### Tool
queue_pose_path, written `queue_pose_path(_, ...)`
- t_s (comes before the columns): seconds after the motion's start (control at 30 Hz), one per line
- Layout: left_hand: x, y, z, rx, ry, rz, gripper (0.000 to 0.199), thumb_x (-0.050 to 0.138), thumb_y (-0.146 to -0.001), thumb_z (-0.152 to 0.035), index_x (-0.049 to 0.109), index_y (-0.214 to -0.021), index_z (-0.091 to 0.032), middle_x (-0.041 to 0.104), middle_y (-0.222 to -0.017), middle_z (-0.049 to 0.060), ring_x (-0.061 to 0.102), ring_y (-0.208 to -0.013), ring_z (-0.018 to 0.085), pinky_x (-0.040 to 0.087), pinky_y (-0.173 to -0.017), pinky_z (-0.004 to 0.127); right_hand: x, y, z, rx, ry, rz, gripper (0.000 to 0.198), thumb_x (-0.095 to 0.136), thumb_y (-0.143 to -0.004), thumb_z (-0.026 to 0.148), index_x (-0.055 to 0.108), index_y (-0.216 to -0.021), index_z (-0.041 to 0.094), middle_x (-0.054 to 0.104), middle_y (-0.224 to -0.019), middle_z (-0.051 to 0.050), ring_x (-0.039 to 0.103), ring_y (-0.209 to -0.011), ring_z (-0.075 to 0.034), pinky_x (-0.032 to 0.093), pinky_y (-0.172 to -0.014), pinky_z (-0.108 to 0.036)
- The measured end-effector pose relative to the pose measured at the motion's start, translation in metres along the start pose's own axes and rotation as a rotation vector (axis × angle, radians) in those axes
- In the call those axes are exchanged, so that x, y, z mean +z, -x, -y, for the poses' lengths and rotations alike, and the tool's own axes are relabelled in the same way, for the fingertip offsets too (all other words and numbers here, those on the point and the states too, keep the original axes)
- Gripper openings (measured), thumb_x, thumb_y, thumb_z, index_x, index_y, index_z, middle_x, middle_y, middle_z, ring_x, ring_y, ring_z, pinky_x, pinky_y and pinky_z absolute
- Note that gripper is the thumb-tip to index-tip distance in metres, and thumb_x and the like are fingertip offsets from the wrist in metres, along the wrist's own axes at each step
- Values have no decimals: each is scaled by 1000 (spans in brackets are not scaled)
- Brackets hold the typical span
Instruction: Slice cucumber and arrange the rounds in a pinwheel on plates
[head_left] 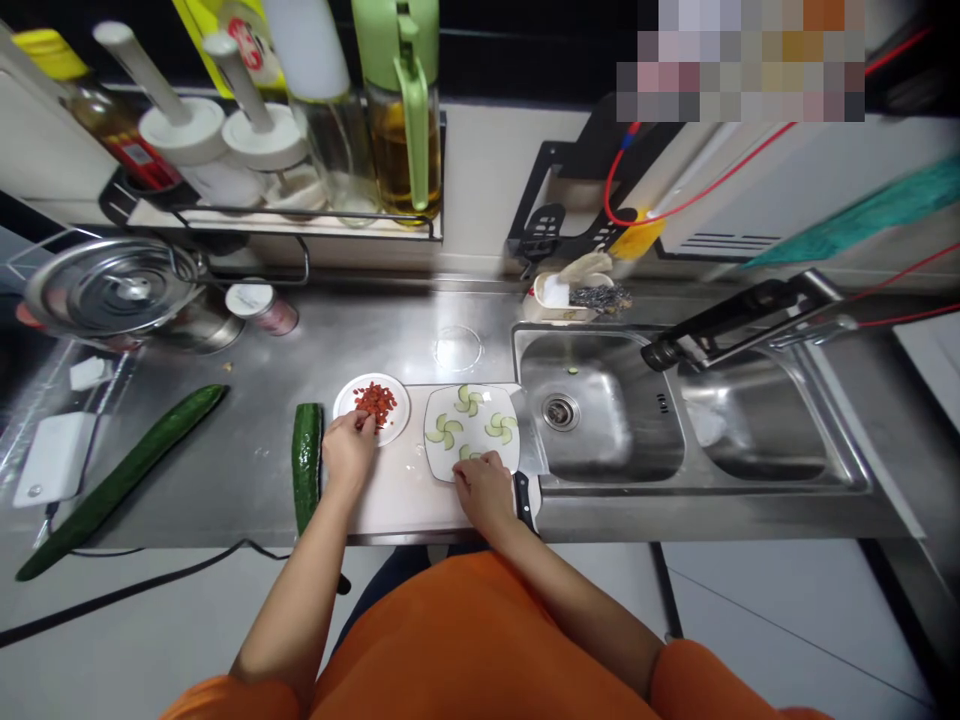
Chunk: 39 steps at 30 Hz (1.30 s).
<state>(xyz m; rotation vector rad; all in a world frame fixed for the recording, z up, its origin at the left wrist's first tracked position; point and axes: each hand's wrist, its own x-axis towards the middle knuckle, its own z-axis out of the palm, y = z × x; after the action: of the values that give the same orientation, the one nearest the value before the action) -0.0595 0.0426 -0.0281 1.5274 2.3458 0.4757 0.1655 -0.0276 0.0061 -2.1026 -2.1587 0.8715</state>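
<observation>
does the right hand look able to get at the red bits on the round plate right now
Probably yes: the side of the round plate facing the right hand looks free, though the left hand is at the red bits from the near side.

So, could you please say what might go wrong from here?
The right hand is close to the black-handled metal knife and might knock it. It might disturb the pale-green slices in pinwheels on the squarish white plate. The left hand, at the small red pieces on the round white plate, might scatter some.
</observation>
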Motion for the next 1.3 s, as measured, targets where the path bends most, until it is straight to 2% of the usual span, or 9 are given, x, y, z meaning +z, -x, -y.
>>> queue_pose_path(0.13, 1, -5, -5, -37, -42, 12, 24, 53, -78, -39, 68, -81, -20, 68, -83, 7, 60, -74, 20, 42, -67, 28, 1, 1, 0, -3, 1, 0, 21, 46, -92, 27, 67, -93, 26, 68, -93, -3, 45, -97, -21, 29, -69, -29)
queue_pose_path(0.4, 0, -7, -1, -46, -57, 37, 27, 49, -79, -35, 71, -85, -20, 69, -85, 9, 61, -76, 21, 42, -69, 30, 2, 4, -2, -25, 8, -18, 22, 45, -93, 28, 67, -91, 25, 67, -90, -4, 44, -97, -21, 29, -70, -29)
queue_pose_path(0.57, -3, -6, 4, -42, -6, 46, 30, 48, -79, -35, 72, -88, -21, 71, -89, 10, 64, -80, 22, 44, -73, 29, 2, 4, -1, -38, 22, -18, 21, 45, -93, 28, 66, -89, 25, 67, -90, -3, 44, -98, -21, 29, -69, -29)
queue_pose_path(0.77, -5, -6, 11, -145, 117, 64, 31, 49, -78, -39, 73, -85, -19, 73, -80, 7, 65, -74, 20, 44, -69, 27, 1, 3, 0, -50, 16, 1, 20, 47, -92, 28, 66, -90, 25, 67, -91, -4, 44, -100, -21, 30, -71, -29)
queue_pose_path(0.9, -10, -6, 15, -157, 166, 36, 32, 50, -77, -40, 72, -86, -19, 72, -81, 6, 64, -73, 19, 44, -71, 26, -1, 2, 0, -59, 10, 2, 19, 48, -91, 28, 66, -91, 25, 66, -92, -4, 44, -101, -21, 31, -72, -29)
queue_pose_path(1.0, -13, -1, 13, -116, 188, -7, 32, 51, -77, -40, 72, -88, -18, 72, -82, 5, 63, -70, 17, 45, -72, 27, -5, -1, 0, -57, 6, 0, 19, 47, -91, 28, 66, -92, 25, 67, -93, -4, 43, -101, -22, 30, -71, -29)
queue_pose_path(1.07, -13, 6, 6, -68, 226, 8, 31, 51, -77, -39, 72, -89, -19, 71, -80, 4, 61, -67, 15, 45, -71, 26, -9, -5, -1, -44, -10, -18, 20, 47, -91, 29, 66, -93, 25, 67, -94, -4, 43, -100, -22, 29, -70, -29)
queue_pose_path(1.3, 9, 44, -42, 248, 361, 253, 22, 54, -79, -29, 72, -87, -21, 72, -83, 1, 58, -64, 12, 46, -69, 24, -15, -25, -4, 20, -85, -99, 22, 46, -91, 27, 68, -94, 25, 68, -93, -2, 44, -96, -20, 29, -73, -29)
